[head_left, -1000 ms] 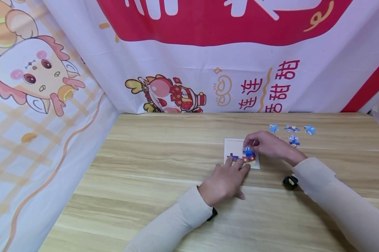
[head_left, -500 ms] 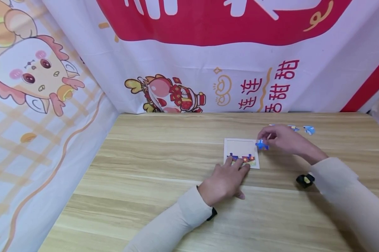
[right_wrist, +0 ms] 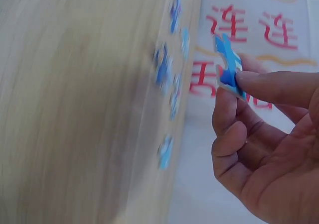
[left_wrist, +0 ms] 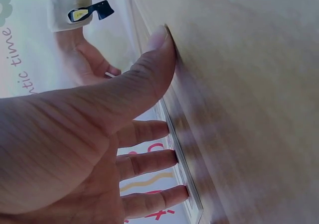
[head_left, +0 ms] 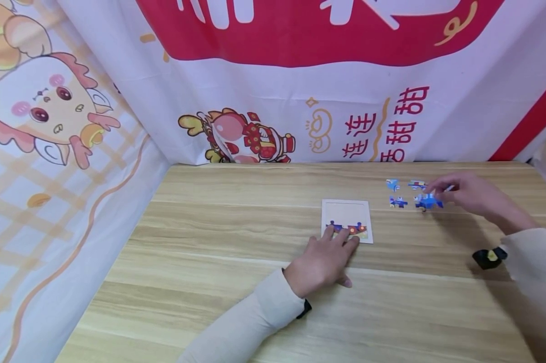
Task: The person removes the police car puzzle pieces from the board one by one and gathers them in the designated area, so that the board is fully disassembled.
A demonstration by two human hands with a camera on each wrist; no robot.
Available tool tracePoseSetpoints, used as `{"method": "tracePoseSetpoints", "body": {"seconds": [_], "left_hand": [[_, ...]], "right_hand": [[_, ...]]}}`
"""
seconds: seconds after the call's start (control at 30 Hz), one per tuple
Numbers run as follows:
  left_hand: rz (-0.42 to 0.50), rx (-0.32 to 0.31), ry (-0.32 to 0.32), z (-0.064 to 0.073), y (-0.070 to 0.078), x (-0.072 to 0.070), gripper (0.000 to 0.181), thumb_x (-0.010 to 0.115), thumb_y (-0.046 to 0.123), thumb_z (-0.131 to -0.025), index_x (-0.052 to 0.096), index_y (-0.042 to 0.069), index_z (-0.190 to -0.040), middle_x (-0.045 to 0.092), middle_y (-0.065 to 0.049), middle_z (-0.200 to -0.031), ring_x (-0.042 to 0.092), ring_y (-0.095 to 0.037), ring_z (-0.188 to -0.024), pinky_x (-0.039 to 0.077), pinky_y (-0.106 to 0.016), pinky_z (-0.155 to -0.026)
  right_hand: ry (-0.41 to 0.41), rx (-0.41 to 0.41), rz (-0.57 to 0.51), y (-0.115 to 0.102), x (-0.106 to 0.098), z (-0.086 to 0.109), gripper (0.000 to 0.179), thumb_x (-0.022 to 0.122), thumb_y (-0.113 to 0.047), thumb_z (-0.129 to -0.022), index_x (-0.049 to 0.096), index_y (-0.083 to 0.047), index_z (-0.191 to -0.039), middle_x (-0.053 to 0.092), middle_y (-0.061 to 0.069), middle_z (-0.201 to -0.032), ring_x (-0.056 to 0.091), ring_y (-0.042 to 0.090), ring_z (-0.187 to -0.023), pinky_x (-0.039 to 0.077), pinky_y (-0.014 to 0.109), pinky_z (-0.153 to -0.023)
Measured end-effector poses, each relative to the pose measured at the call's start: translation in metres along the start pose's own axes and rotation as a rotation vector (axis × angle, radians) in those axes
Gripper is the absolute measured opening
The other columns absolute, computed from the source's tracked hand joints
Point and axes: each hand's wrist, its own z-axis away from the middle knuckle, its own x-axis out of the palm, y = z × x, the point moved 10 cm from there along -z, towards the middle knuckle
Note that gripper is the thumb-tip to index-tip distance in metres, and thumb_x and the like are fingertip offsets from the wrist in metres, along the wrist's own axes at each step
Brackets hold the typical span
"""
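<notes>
My right hand [head_left: 473, 198] pinches a blue jigsaw piece [right_wrist: 228, 64] between thumb and fingers, held above the table at the right. Close by, several loose pieces lie on the wood, among them a light blue one [head_left: 392, 185] and a dark blue one [head_left: 397, 202]. My left hand [head_left: 320, 264] rests with extended fingers on the lower edge of a white puzzle tray [head_left: 345, 212]. Joined pieces [head_left: 360, 229] with a train picture fill the tray's bottom strip, partly covered by those fingers. In the left wrist view, fingertips [left_wrist: 169, 158] touch the tray's edge.
The wooden table [head_left: 209, 227] meets a printed white and red cloth [head_left: 273, 85] along its back edge. A second patterned cloth [head_left: 64, 212] hangs along the left side. A black wrist strap [head_left: 489, 257] shows below my right wrist.
My right hand has lifted the blue piece from over the tray and carried it right, to the loose pieces. The left hand has stayed on the tray.
</notes>
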Motion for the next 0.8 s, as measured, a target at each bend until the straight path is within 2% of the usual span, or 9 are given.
{"method": "tracePoseSetpoints", "body": {"seconds": [0.23, 0.4, 0.63, 0.8], "left_hand": [[0.002, -0.006, -0.019, 0.0, -0.001, 0.001, 0.094, 0.082, 0.059, -0.081, 0.04, 0.03, -0.161, 0.036, 0.007, -0.167, 0.034, -0.025, -0.156, 0.05, -0.047, -0.107], [-0.003, -0.01, -0.027, -0.001, -0.001, 0.002, 0.096, 0.081, 0.06, -0.081, 0.038, 0.031, -0.162, 0.035, 0.008, -0.168, 0.033, -0.026, -0.157, 0.05, -0.047, -0.109], [-0.003, -0.011, -0.021, -0.002, -0.002, 0.003, 0.096, 0.081, 0.06, -0.081, 0.038, 0.031, -0.162, 0.035, 0.008, -0.167, 0.033, -0.026, -0.157, 0.049, -0.048, -0.109], [-0.008, -0.01, -0.017, -0.001, -0.002, 0.003, 0.096, 0.081, 0.061, -0.08, 0.038, 0.032, -0.161, 0.035, 0.008, -0.167, 0.033, -0.026, -0.156, 0.049, -0.047, -0.108]], "right_hand": [[-0.002, 0.067, -0.012, 0.034, -0.009, 0.001, 0.033, 0.056, -0.015, -0.106, 0.068, -0.001, -0.132, 0.057, 0.031, -0.136, 0.051, 0.042, -0.114, 0.052, 0.038, -0.079], [-0.025, 0.122, -0.039, 0.052, -0.009, -0.002, 0.035, 0.055, -0.015, -0.106, 0.066, 0.001, -0.135, 0.057, 0.032, -0.133, 0.053, 0.039, -0.109, 0.052, 0.036, -0.077], [-0.054, 0.153, -0.072, 0.065, -0.006, -0.006, 0.033, 0.055, -0.011, -0.106, 0.067, 0.002, -0.134, 0.057, 0.034, -0.134, 0.054, 0.035, -0.105, 0.053, 0.032, -0.076], [-0.059, 0.158, -0.065, 0.069, -0.005, -0.008, 0.033, 0.056, -0.011, -0.106, 0.067, 0.001, -0.134, 0.061, 0.031, -0.129, 0.054, 0.035, -0.103, 0.05, 0.033, -0.075]]}}
